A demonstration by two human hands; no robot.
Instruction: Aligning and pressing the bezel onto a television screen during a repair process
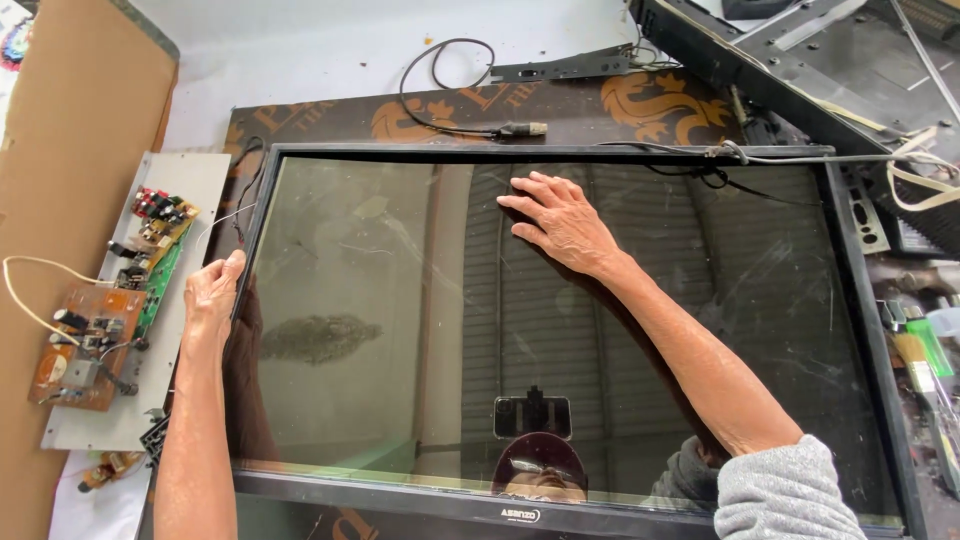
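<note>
A large flat television panel (350, 260) with a glossy dark screen and black frame lies face up in front of me. My left hand (213, 290) grips its left edge, fingers curled around the frame. My right hand (560, 220) lies flat and open on the glass near the top middle, fingers spread toward the upper left. The screen mirrors a corrugated roof and my head camera.
A grey metal plate (205, 180) with circuit boards (90, 340) lies left of the panel, beside a brown cardboard sheet (70, 150). A black cable (440, 90) loops above the frame. Black metal chassis parts (800, 60) and loose wires fill the upper right. Small tools (930, 350) lie at right.
</note>
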